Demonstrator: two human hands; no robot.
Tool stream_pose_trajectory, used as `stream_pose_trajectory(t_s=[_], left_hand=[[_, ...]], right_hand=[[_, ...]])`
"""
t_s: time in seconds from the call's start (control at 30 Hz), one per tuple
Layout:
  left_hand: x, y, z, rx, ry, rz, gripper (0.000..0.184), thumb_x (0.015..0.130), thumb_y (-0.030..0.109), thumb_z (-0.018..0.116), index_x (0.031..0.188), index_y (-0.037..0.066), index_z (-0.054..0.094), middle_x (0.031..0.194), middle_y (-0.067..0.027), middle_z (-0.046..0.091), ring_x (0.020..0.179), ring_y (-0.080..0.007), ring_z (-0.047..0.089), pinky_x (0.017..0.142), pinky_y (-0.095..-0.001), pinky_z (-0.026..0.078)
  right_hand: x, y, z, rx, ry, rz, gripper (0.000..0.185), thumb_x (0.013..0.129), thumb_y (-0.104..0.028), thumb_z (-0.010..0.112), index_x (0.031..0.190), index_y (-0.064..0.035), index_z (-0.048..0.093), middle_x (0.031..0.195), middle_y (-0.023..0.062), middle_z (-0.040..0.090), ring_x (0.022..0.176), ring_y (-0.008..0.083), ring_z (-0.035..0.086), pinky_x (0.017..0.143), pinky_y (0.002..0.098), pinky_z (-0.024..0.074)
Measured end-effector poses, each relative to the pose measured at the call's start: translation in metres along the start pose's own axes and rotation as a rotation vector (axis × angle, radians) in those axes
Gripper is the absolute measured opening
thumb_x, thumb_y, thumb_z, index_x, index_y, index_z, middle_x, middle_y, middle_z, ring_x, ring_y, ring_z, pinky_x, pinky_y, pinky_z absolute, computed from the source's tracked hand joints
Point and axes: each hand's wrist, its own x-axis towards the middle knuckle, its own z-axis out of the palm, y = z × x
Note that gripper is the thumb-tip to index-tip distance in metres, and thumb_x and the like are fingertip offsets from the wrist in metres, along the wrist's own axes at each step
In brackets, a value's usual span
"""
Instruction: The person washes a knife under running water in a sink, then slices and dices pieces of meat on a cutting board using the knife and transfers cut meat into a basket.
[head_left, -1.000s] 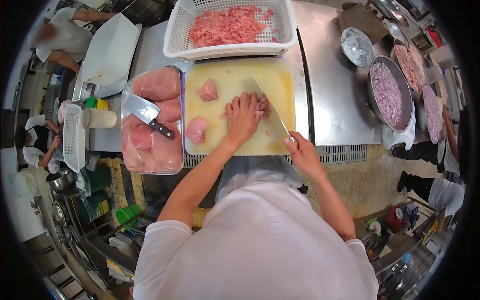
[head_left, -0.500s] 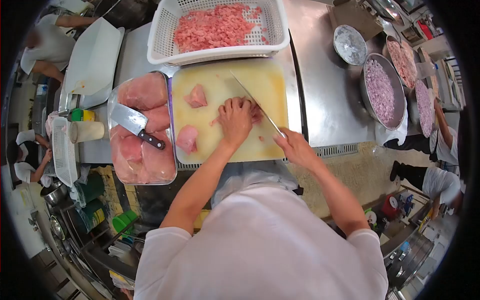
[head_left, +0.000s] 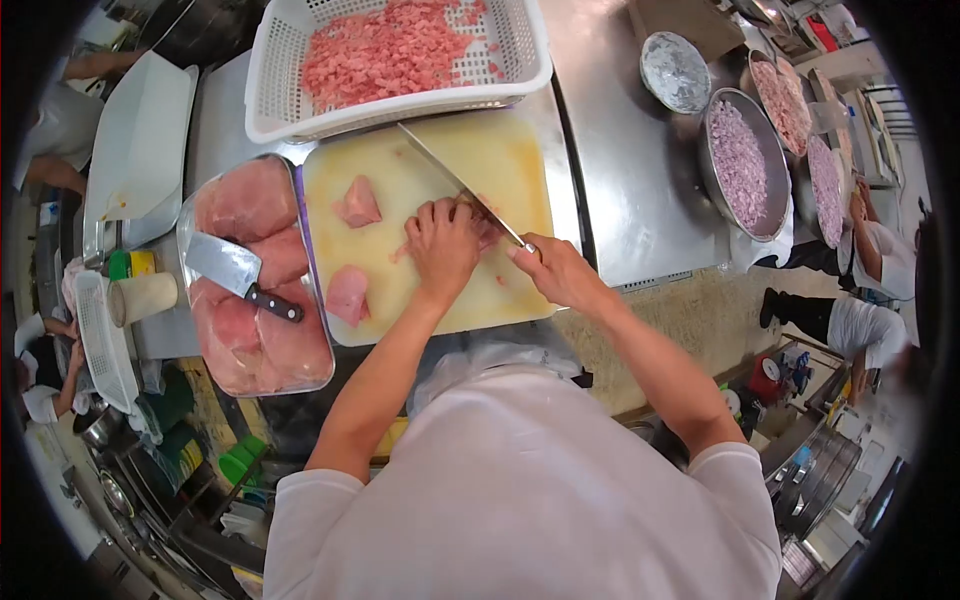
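My left hand (head_left: pixel 444 245), fingers curled, holds down a piece of raw meat (head_left: pixel 488 234) on the yellowed cutting board (head_left: pixel 515 165). The hand covers much of that piece. In my right hand (head_left: pixel 556 268) is the handle of a long kitchen knife (head_left: pixel 445 168). Its blade slants up and left across the board, right beside my left fingertips and against the meat. Two larger chunks lie left of my hand: an upper meat chunk (head_left: pixel 359 203) and a lower meat chunk (head_left: pixel 348 294). Small scraps are scattered around.
Left of the board, a tray of large raw meat pieces (head_left: pixel 265 335) has a cleaver (head_left: pixel 225 263) lying on top. Behind the board stands a white perforated basket (head_left: pixel 400 122) with diced meat (head_left: pixel 385 55). A metal bowl (head_left: pixel 778 205) of chopped onion is at right. Co-workers stand at both sides.
The whole view has shifted, so the board and basket appear further left. The knife stays beside my left fingers, its handle end slightly nearer them. Both hands keep their holds.
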Motion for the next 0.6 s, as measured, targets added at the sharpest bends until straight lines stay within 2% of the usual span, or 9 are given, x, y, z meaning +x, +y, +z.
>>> stream_pose_trajectory(t_s=[0.13, 0.17, 0.27, 0.3, 0.4, 0.53, 0.6], left_hand=[[-0.005, -0.001, 0.001, -0.009, 0.014, -0.013, 0.040, 0.086, 0.026, 0.072, 0.121, 0.007, 0.067, 0.116, -0.0087, 0.063, 0.113, -0.0325, 0.055, 0.095, -0.0480, 0.039], [-0.006, -0.001, 0.000, -0.005, 0.027, -0.011, 0.040, 0.086, 0.026, 0.073, 0.120, 0.007, 0.066, 0.116, -0.0087, 0.063, 0.113, -0.0326, 0.055, 0.094, -0.0479, 0.039], [0.004, -0.008, 0.008, 0.062, 0.078, 0.038, 0.042, 0.084, 0.030, 0.075, 0.119, 0.007, 0.067, 0.110, -0.0075, 0.063, 0.109, -0.0303, 0.056, 0.091, -0.0462, 0.039], [0.002, -0.007, 0.007, 0.093, 0.093, 0.051, 0.043, 0.084, 0.031, 0.076, 0.119, 0.008, 0.068, 0.107, -0.0069, 0.063, 0.107, -0.0291, 0.056, 0.090, -0.0454, 0.039], [0.001, -0.002, 0.002, -0.026, 0.062, 0.013, 0.045, 0.084, 0.027, 0.074, 0.124, 0.007, 0.067, 0.107, -0.0063, 0.062, 0.107, -0.0290, 0.056, 0.091, -0.0457, 0.039], [-0.001, -0.004, 0.006, 0.019, 0.123, 0.020, 0.034, 0.085, 0.025, 0.072, 0.114, 0.007, 0.068, 0.106, -0.0064, 0.063, 0.106, -0.0290, 0.057, 0.090, -0.0459, 0.040], [0.003, -0.004, 0.012, 0.042, 0.128, 0.015, 0.027, 0.086, 0.023, 0.070, 0.108, 0.008, 0.067, 0.106, -0.0069, 0.063, 0.106, -0.0289, 0.057, 0.090, -0.0461, 0.040]], right_hand=[[-0.036, -0.030, -0.025, 0.014, -0.101, 0.147, 0.052, 0.105, -0.043, 0.057, 0.118, 0.0058, 0.069, 0.081, 0.0251, 0.072, 0.077, 0.0393, 0.070, 0.076, 0.0458, 0.0551], [-0.040, -0.023, -0.018, 0.021, -0.044, 0.091, 0.051, 0.106, -0.042, 0.056, 0.117, 0.0055, 0.069, 0.081, 0.0237, 0.073, 0.075, 0.0373, 0.070, 0.077, 0.0449, 0.0555], [-0.009, -0.009, 0.003, 0.088, -0.036, -0.032, 0.051, 0.107, -0.042, 0.054, 0.116, 0.0068, 0.069, 0.082, 0.0222, 0.074, 0.080, 0.0376, 0.072, 0.080, 0.0445, 0.0558], [0.000, -0.009, 0.011, 0.075, 0.034, -0.091, 0.054, 0.107, -0.043, 0.054, 0.118, 0.0084, 0.068, 0.083, 0.0207, 0.075, 0.084, 0.0374, 0.074, 0.083, 0.0441, 0.0556], [-0.001, -0.010, 0.002, 0.055, -0.035, 0.012, 0.057, 0.107, -0.045, 0.054, 0.120, 0.0087, 0.067, 0.086, 0.0208, 0.076, 0.085, 0.0374, 0.073, 0.083, 0.0444, 0.0554], [-0.043, -0.031, -0.010, 0.081, -0.074, 0.185, 0.059, 0.107, -0.047, 0.054, 0.118, 0.0095, 0.067, 0.083, 0.0225, 0.072, 0.080, 0.0380, 0.070, 0.080, 0.0438, 0.0545], [-0.026, -0.008, 0.009, 0.123, -0.013, 0.060, 0.059, 0.107, -0.047, 0.055, 0.117, 0.0089, 0.068, 0.083, 0.0223, 0.071, 0.079, 0.0378, 0.070, 0.079, 0.0435, 0.0540]])
